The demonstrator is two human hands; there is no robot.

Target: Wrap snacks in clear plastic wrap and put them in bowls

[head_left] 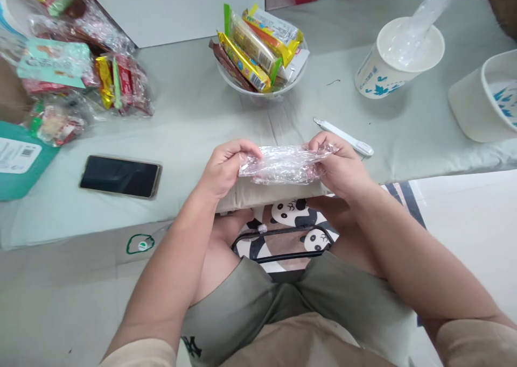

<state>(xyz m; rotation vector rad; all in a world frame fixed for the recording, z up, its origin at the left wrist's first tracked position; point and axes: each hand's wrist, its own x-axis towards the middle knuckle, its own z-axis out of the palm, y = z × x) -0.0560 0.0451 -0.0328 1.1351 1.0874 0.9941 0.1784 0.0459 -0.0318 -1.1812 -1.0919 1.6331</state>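
Shirt [299, 345]: beige, along the bottom edge, above it grey-green shorts [355, 286].
Left grip [224, 168]: thumb and fingers closed on one end of the clear plastic film.
Right grip [341, 165]: pinching the other end, fingers bent around it.
Clear plastic film [283, 163]: crinkled, stretched between both hands over the near edge of the tabletop [194, 125]; whether it encloses anything, cannot tell.
White cutter [345, 136]: lying slantwise just beyond the right hand.
Phone [120, 176]: flat, dark screen up, left of the left hand.
Bowl [264, 93]: beyond the film, heaped with wrapped snacks [258, 47].
Paper cup [365, 76]: upright, far right, crumpled clear plastic [424, 22] poking out.
Second cup [468, 106]: at the right edge, partly cut off.
Packets [125, 84]: piled far left, above a green container [24, 176].
Panda-print surface [286, 213]: below the tabletop, between the knees.
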